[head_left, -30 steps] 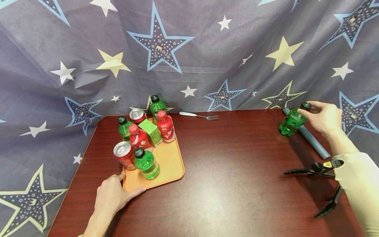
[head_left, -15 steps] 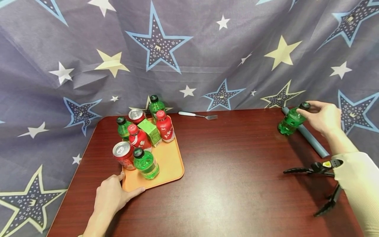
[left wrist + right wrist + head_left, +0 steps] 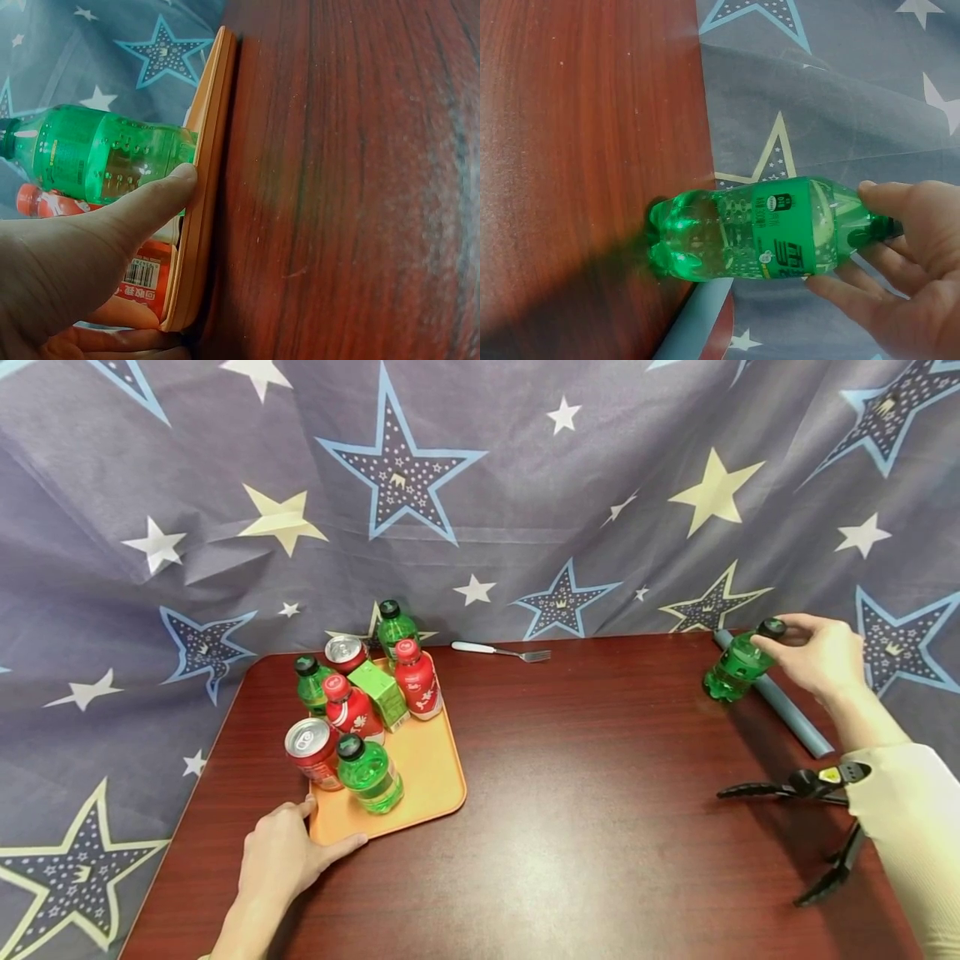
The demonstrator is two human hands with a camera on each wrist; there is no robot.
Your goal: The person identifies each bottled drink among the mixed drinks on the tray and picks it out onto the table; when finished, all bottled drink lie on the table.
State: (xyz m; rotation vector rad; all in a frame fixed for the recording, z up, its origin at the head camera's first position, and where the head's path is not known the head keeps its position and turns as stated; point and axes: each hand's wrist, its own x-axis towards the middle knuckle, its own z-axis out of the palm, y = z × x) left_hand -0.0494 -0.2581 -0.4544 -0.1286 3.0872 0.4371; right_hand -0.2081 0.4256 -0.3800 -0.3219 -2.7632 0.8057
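Observation:
My right hand [image 3: 823, 656] grips a green soda bottle [image 3: 735, 670] near its black cap, at the table's far right. In the right wrist view, thumb and fingers are round the neck of that bottle [image 3: 772, 232]; its base is at the table surface, but whether it touches cannot be told. My left hand [image 3: 283, 847] holds the near left corner of an orange tray [image 3: 429, 772], thumb along the front rim [image 3: 196, 217]. On the tray stand several green soda bottles [image 3: 372, 781], red bottles [image 3: 420, 681], red cans [image 3: 313, 752] and a green carton [image 3: 381, 695].
A fork with a white handle [image 3: 476, 648] lies at the table's back edge. Behind the held bottle lies a blue-grey tube [image 3: 791, 717]. A black clamp-like stand [image 3: 806, 785] is below the right sleeve [image 3: 903, 835]. A star-patterned cloth [image 3: 525, 510] hangs behind the table [image 3: 562, 793].

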